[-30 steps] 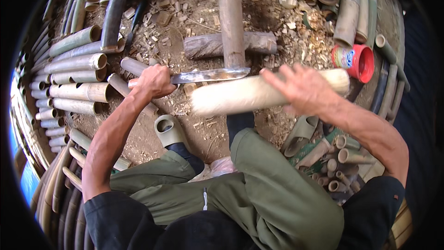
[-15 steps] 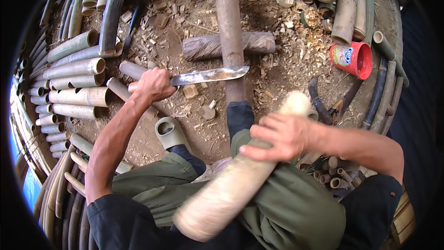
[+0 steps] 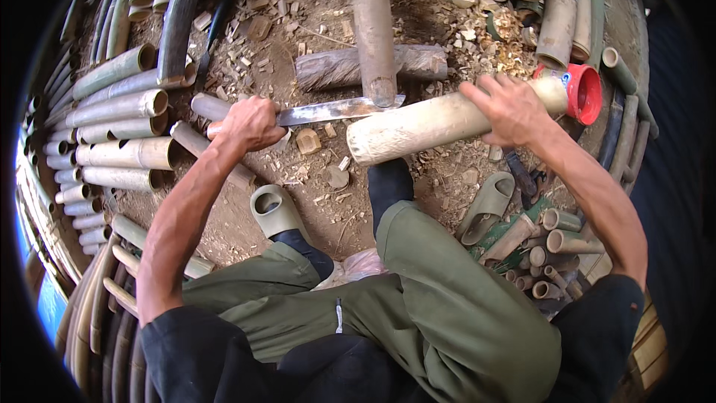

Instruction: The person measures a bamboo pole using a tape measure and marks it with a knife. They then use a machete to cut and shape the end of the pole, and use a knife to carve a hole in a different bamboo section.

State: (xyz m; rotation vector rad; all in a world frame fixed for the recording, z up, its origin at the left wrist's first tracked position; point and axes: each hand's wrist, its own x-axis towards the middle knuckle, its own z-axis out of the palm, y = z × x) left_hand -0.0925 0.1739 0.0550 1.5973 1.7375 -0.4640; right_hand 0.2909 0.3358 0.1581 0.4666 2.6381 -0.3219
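From well apart, the pale wooden club (image 3: 414,130), clasped in the right hand (image 3: 513,110), has been brought just beside the tip of the machete (image 3: 328,110) — gripped in the left hand (image 3: 253,124) — so both nearly meet.

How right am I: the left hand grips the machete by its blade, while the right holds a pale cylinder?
Not the blade: in the head view, the left hand grips the machete by its handle, while the right hand holds a pale cylinder.
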